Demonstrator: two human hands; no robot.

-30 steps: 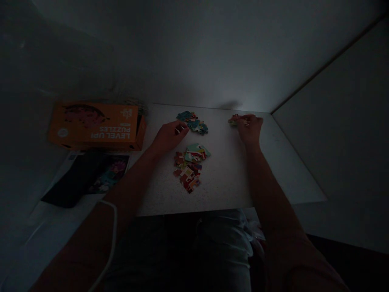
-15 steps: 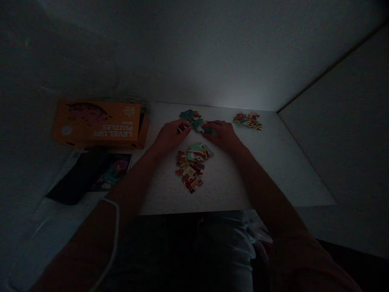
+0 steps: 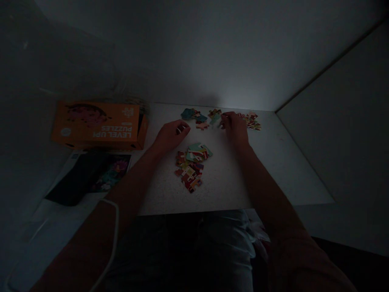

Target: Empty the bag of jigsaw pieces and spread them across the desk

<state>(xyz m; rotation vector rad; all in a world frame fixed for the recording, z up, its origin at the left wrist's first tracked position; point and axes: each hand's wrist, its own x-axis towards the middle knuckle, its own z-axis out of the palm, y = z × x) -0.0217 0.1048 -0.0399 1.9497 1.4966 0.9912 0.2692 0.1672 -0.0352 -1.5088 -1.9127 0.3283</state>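
My right hand (image 3: 235, 129) pinches a few puzzle pieces (image 3: 215, 117) in green and teal, near the back of the white table; they look slightly blurred. My left hand (image 3: 170, 136) rests on the table with curled fingers, a gap showing between thumb and forefinger, and nothing visible in it. Just beyond its fingertips lies a cluster of teal and red puzzle pieces (image 3: 191, 114), with a pinkish piece (image 3: 202, 126) at its near end. Between my forearms is a heap of red, green and cream puzzle pieces (image 3: 190, 172).
More puzzle pieces (image 3: 253, 122) lie at the back right, partly behind my right hand. An orange puzzle box (image 3: 97, 123) stands on the left. Nearer is a dark pouch (image 3: 77, 178) over a colourful printed sheet (image 3: 117, 170). A wall rises behind the table (image 3: 225, 182).
My right hand has moved right and slightly back, carrying green and teal puzzle pieces away from the cluster at the back. A pinkish piece there is now uncovered. My left hand has barely moved.
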